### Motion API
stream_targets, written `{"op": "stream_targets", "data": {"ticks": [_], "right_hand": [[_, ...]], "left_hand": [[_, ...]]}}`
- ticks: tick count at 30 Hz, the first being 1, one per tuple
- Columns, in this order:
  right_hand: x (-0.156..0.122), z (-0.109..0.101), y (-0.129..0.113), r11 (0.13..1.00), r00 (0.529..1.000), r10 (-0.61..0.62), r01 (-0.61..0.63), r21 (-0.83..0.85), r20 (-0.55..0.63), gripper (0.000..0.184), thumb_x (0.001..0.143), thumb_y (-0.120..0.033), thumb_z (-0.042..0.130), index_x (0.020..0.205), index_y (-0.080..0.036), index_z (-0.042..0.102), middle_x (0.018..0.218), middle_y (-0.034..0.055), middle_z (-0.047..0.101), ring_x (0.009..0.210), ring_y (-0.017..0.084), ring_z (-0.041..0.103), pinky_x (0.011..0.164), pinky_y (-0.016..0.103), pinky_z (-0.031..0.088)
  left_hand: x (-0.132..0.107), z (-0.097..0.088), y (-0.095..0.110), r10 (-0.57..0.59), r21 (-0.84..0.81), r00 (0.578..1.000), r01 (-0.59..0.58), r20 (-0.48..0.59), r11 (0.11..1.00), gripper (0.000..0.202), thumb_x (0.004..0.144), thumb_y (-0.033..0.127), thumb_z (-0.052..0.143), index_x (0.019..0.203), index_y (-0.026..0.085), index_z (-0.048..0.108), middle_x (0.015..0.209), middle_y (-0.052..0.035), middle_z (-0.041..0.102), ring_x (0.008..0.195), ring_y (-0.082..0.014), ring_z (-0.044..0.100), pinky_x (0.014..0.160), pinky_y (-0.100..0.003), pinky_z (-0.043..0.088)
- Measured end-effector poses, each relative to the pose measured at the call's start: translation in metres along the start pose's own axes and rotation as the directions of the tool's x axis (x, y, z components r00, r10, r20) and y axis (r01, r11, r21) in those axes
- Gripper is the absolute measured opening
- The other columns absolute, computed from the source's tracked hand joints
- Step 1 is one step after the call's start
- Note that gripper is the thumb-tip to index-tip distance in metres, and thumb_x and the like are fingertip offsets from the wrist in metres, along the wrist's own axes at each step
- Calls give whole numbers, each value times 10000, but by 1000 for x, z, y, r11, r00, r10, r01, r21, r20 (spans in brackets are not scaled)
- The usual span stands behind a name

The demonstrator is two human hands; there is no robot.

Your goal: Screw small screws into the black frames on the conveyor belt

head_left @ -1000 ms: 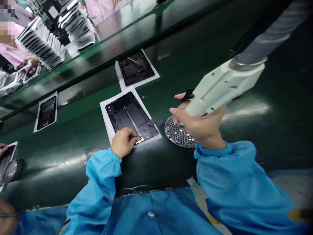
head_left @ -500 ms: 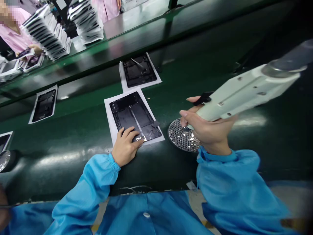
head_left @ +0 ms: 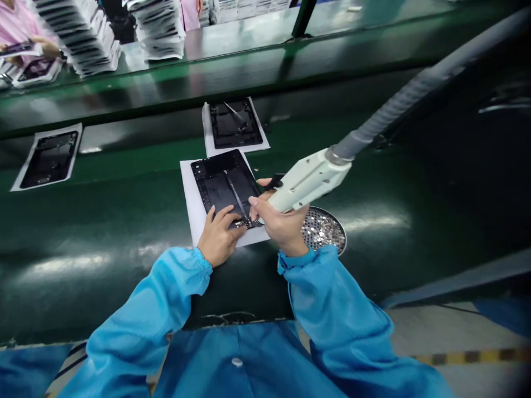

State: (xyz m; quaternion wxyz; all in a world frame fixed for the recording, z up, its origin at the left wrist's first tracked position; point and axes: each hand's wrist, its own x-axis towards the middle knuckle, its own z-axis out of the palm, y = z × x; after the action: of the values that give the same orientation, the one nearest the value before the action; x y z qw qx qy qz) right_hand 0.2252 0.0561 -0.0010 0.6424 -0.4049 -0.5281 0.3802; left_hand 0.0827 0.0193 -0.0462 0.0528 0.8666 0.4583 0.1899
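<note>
A black tablet housing (head_left: 222, 185) with a thin ribbon strip along its inside lies on a white sheet (head_left: 191, 207) on the green bench. My left hand (head_left: 219, 235) rests on the housing's lower edge, fingers spread and holding nothing. In my right hand (head_left: 284, 221) is a pale green handheld gun (head_left: 309, 179) with a black lever, joined to a grey corrugated hose (head_left: 385, 110). Its tip is at the housing's lower right corner, partly hidden by my fingers. Behind my right wrist sits a round perforated dish (head_left: 326, 229) holding many small shiny metal pieces.
Another housing (head_left: 234, 130) lies on a sheet just beyond, and a further one (head_left: 52, 157) lies to the left. Tall stacks of sheeted panels (head_left: 160, 30) stand on the raised shelf (head_left: 232, 55). Across it, a person in pink (head_left: 41, 47) handles a tablet.
My right hand has carried the gun left from over the dish to the housing's lower right corner. My left hand stays on the housing. The camera view has shifted.
</note>
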Motion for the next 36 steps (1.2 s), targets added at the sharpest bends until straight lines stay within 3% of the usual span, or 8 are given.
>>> {"op": "stream_targets", "data": {"ticks": [5,11,14,24,27,30,33,36], "right_hand": [[-3,0,13,999,999,5,-4,-40,35,214,730,-160,691,922,-203,608,494,-82,572,406,118,533,505,302,511],[-8,-3,18,996,998,7,-2,-88,63,209,756,-201,678,946,-198,589,511,-77,577,415,116,535,520,303,523],[-11,-4,18,988,996,5,8,-152,90,213,756,-207,673,944,-197,574,533,-70,586,458,121,561,598,324,552],[-6,3,10,991,999,14,-7,-131,51,94,734,-203,660,732,-207,566,528,-51,583,453,114,549,593,320,557],[4,-10,-2,993,1000,9,-5,-122,26,94,733,-215,668,785,-208,590,504,-56,579,422,116,537,505,298,522],[16,-39,-11,996,996,-35,28,-82,-85,180,706,-198,689,867,-219,612,482,-81,569,376,115,513,437,282,475],[25,-71,-7,995,975,-93,83,-58,-203,229,684,-176,709,891,-228,628,457,-97,555,355,119,502,426,283,462],[28,-89,3,993,964,-117,107,-53,-240,262,679,-152,714,923,-207,637,453,-94,561,352,120,501,432,283,461]], "left_hand": [[2,3,2,-28,-46,999,27,-31,999,218,931,256,527,997,249,734,1141,-77,647,1262,-307,479,1059,-621,326],[2,2,4,-43,-67,999,42,-20,997,239,942,265,507,1013,250,735,1163,-84,636,1261,-303,475,1070,-616,314],[2,1,4,-49,-70,999,48,-10,996,258,952,278,486,1020,244,733,1171,-85,634,1262,-302,473,1077,-612,305],[0,-2,0,-39,-61,999,37,-19,997,240,934,258,510,1028,267,730,1184,-82,636,1250,-292,491,1082,-603,297],[0,0,-4,-35,-51,998,33,-48,998,239,933,259,510,1019,262,732,1176,-85,645,1242,-289,506,1077,-592,311],[-1,1,-6,-24,-49,997,21,-70,999,232,930,259,513,993,256,736,1179,-84,650,1238,-285,519,1069,-577,332],[-1,2,-6,-17,-44,996,13,-89,999,231,931,263,512,1000,240,731,1185,-89,657,1234,-284,529,1062,-561,351],[-1,0,-4,-33,-25,995,31,-99,999,255,934,278,509,1088,202,697,1245,-119,636,1256,-295,514,1070,-571,342]]}}
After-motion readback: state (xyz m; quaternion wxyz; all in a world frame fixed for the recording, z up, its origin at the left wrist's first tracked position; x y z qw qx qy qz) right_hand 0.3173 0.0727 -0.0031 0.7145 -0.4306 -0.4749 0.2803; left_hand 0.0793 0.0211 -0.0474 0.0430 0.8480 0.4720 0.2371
